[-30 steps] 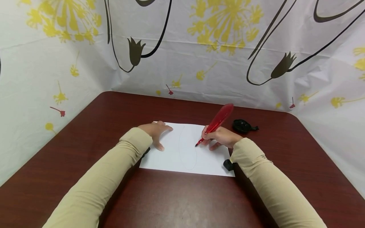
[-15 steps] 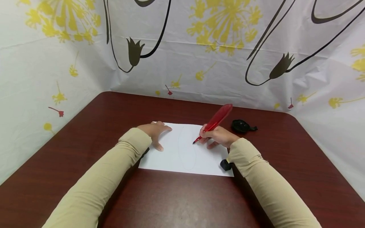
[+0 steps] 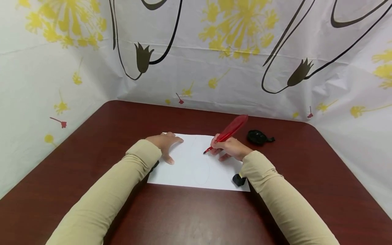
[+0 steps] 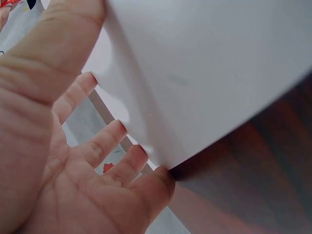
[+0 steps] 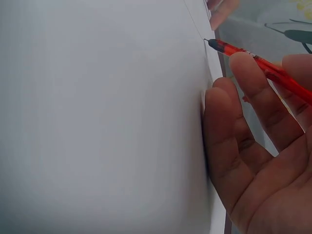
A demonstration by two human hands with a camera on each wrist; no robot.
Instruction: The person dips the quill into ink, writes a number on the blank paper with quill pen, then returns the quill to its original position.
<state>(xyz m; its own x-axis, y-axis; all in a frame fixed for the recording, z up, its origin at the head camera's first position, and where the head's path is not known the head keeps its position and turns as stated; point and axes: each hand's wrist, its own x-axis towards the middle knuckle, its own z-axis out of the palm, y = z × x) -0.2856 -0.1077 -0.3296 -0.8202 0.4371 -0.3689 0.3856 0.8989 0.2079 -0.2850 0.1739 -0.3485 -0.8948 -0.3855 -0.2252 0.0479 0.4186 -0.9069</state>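
A white sheet of paper (image 3: 183, 170) lies on the dark red table, bearing a thin, faint, long oval line. My right hand (image 3: 229, 148) pinches a red feather pen (image 3: 229, 130) between thumb and fingers, its plume tilted up and to the right. In the right wrist view the dark tip of the pen (image 5: 273, 70) meets the paper at the end of a thin line. My left hand (image 3: 165, 144) rests on the paper's left part with fingers spread. The left wrist view shows the fingertips (image 4: 117, 127) of this hand along the paper's edge.
A black, round, flat object with a short tail (image 3: 258, 137) lies on the table (image 3: 190, 217) behind my right hand. Small black wrist devices (image 3: 239, 179) show beneath both cuffs. A patterned white sheet (image 3: 183, 68) hangs behind the table and along its sides.
My right hand has moved the pen tip a little left and up over the paper, and the line appears to follow it. My left hand stays in place; the head view shifts slightly.
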